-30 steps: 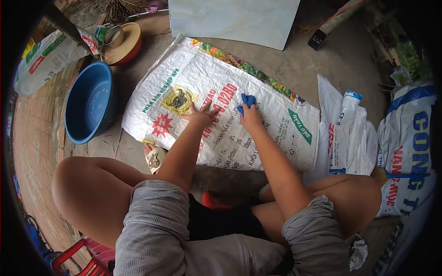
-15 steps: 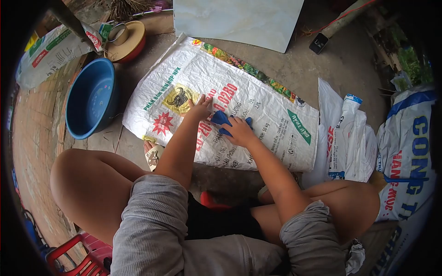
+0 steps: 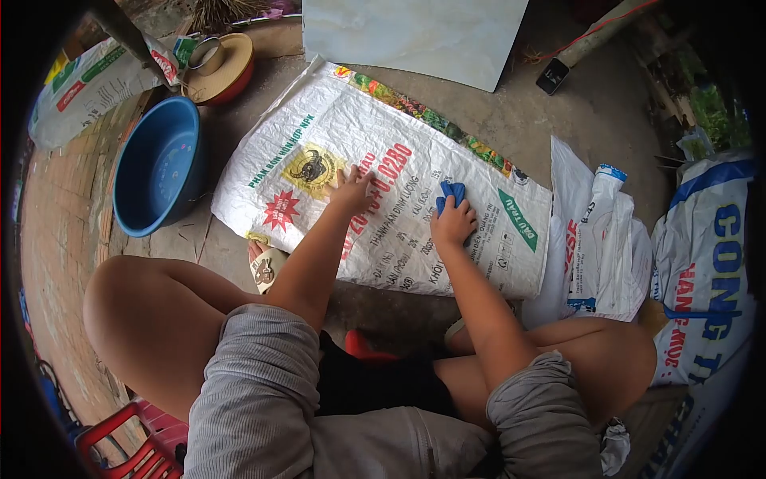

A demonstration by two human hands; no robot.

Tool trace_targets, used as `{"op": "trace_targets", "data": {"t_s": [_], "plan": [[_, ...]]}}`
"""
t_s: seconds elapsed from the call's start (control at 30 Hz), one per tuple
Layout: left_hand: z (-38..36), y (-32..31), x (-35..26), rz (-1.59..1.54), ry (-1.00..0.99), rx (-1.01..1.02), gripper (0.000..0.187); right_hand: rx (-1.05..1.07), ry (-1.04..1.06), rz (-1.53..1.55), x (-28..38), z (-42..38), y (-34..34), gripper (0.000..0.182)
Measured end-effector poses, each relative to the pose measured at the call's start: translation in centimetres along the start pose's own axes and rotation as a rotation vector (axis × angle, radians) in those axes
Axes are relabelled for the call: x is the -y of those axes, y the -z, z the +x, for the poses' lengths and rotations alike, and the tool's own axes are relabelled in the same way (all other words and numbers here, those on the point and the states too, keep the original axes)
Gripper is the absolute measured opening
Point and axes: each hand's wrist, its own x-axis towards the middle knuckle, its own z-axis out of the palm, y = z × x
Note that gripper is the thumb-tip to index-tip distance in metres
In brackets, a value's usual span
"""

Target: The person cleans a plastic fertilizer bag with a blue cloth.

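Note:
A white woven fertilizer sack (image 3: 383,239) with red, green and black print lies flat on the floor in front of me. My left hand (image 3: 349,193) rests on it with fingers spread, beside the round yellow bull emblem. Bunched under my right hand (image 3: 454,222) is a blue cloth (image 3: 452,191), pressed against the sack's printed text. The fingers curl over the cloth, and part of it sticks out beyond them.
A blue basin (image 3: 158,168) stands at the left, near a straw hat (image 3: 233,65). Behind the sack lies a pale marbled panel (image 3: 415,36). More white sacks (image 3: 610,247) are piled at the right. A small black device (image 3: 552,77) leans by a post.
My right hand has slid right across the sack, carrying the blue cloth, which is now more bunched. My left hand stays near the emblem, its fingers slightly shifted.

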Motion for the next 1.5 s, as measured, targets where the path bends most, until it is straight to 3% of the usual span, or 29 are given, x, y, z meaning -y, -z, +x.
{"op": "trace_targets", "data": {"t_s": [0.03, 0.07, 0.13, 0.23, 0.5, 0.6, 0.67, 0.73, 0.83, 0.93, 1.0, 1.07, 1.13, 1.23, 1.33, 1.4, 1.5], "plan": [[-0.2, -0.5, -0.4, 0.052, -0.078, -0.034, 0.069, 0.023, -0.16, 0.003, 0.1, 0.3, -0.2, 0.044], [-0.5, -1.0, -1.0, 0.05, -0.078, -0.032, 0.069, 0.024, -0.16, 0.001, 0.2, 0.6, -0.5, 0.044], [-0.9, -2.6, -2.1, 0.101, -0.368, -0.068, 0.062, 0.089, -0.397, 0.128, 0.5, 1.4, -1.2, 0.048], [-2.1, -4.3, -4.4, 0.118, -0.525, -0.023, 0.055, 0.144, -0.464, 0.324, 0.2, 2.8, -2.0, 0.047], [-2.2, -4.0, -4.4, 0.158, -0.441, -0.016, 0.051, 0.064, -0.489, 0.387, 0.9, 4.3, -4.1, 0.049], [-1.9, -3.7, -5.0, 0.15, -0.39, -0.085, 0.049, -0.084, -0.425, 0.373, 0.2, 5.2, -4.1, 0.048], [-1.6, -2.9, -6.2, 0.151, -0.274, -0.039, 0.051, -0.032, -0.307, 0.597, -1.3, 7.0, -3.7, 0.048], [-0.4, -2.1, -7.1, 0.168, -0.197, 0.039, 0.053, -0.091, -0.259, 0.61, -2.2, 9.0, -4.8, 0.051], [1.4, -1.5, -7.2, 0.157, -0.092, 0.073, 0.057, 0.169, -0.069, 1.184, -3.6, 11.7, -5.8, 0.053], [2.7, -1.2, -6.8, 0.188, 0.055, 0.038, 0.059, 0.285, -0.007, 1.315, -3.8, 12.0, -5.2, 0.049], [2.9, -0.5, -6.4, 0.235, 0.146, 0.063, 0.062, 0.268, 0.149, 1.1, -3.4, 9.9, -3.1, 0.046], [3.6, -0.5, -6.0, 0.243, 0.17, 0.082, 0.063, 0.035, 0.465, 0.827, -2.6, 7.4, -2.2, 0.045], [4.0, -0.7, -5.9, 0.174, 0.186, 0.07, 0.063, 0.177, 0.723, 0.616, -2.0, 5.3, -0.8, 0.047], [4.0, -0.7, -5.8, 0.167, 0.194, 0.088, 0.062, 0.0, 1.193, 0.351, -1.6, 2.4, -0.7, 0.052], [3.9, -0.8, -5.5, 0.121, 0.19, 0.095, 0.062, 0.106, 1.183, 0.333, -1.4, 0.8, 0.8, 0.053], [4.2, -1.1, -5.1, 0.097, 0.192, 0.091, 0.063, 0.031, 1.195, 0.345, -1.6, 0.6, 2.8, 0.053], [4.7, -1.6, -4.4, 0.096, 0.194, 0.113, 0.078, 0.216, 1.141, 0.151, -2.1, 1.6, 5.6, 0.05]]}}
